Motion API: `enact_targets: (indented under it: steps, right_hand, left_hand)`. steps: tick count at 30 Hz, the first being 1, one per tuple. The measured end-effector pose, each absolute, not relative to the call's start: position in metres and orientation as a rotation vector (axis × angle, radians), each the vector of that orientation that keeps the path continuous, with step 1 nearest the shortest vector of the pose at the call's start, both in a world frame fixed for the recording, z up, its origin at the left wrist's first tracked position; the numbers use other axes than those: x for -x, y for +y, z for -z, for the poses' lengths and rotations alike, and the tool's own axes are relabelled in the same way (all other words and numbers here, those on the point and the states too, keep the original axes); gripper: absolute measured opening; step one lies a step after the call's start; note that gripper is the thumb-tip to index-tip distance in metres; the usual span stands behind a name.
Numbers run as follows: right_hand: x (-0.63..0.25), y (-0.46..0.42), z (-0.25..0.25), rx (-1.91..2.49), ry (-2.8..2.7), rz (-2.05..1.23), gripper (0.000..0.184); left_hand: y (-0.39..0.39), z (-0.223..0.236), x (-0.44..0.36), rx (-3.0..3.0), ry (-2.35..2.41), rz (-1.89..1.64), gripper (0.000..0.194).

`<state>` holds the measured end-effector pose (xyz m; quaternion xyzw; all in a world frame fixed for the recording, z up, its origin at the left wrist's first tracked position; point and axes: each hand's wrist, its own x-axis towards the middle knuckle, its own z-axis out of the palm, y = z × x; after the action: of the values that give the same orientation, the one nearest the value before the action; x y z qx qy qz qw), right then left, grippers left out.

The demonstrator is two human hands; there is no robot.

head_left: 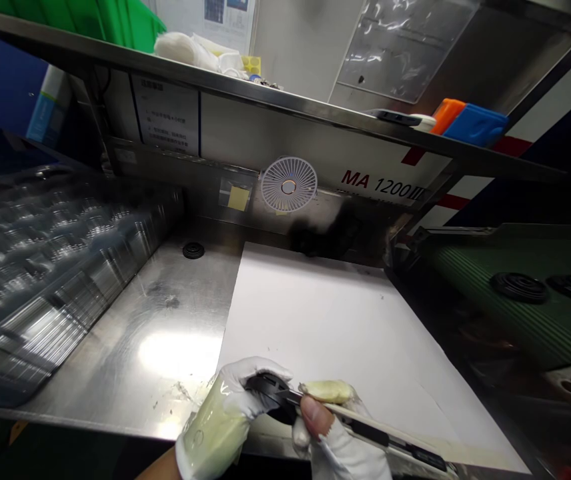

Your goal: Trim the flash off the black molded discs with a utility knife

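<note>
My left hand (245,400), in a white glove with a pale yellow coating, is closed around a black round plastic part (271,393) near the table's front edge. Thumb and fingers of my right hand (338,433) are wrapped round a slim long-handled tool (373,432), with black sections along its handle. Its metal tip meets or nearly meets the black part; exact contact is hidden. The right glove leaves the thumb bare, and a yellowish cover sits on one finger. Beneath both hands lies the near edge of a large white sheet (325,320).
Stacked clear plastic trays (65,293) stand at left. A black ringed part (193,250) lies on the metal table (165,313). Similar black rings (519,287) rest on a green conveyor belt (530,253) at right. A small white fan (289,185) is at the back, below a shelf (305,107).
</note>
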<state>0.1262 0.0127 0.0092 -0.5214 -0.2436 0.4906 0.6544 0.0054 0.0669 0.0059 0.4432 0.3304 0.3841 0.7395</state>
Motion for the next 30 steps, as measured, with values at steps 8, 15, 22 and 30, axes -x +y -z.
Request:
enact_targets:
  steps: [8,15,22,30]
  right_hand:
    - [-0.122,0.012,-0.011,1.149,-0.57,-1.181,0.031]
    - [-0.128,0.014,-0.018,1.181,-0.607,-1.249,0.034]
    - [-0.14,0.02,-0.027,1.181,-0.616,-1.429,0.033]
    - [-0.196,0.005,-0.03,1.443,-0.986,-1.487,0.029]
  left_hand:
    - [0.067,-0.005,-0.003,-0.793,0.656,-0.84,0.01]
    - [0.064,-0.008,-0.002,-0.812,0.596,-0.752,0.018]
    - [0.064,0.008,-0.004,-0.871,0.554,-0.646,0.014]
    - [0.083,0.001,0.012,-1.149,0.841,-0.778,0.024]
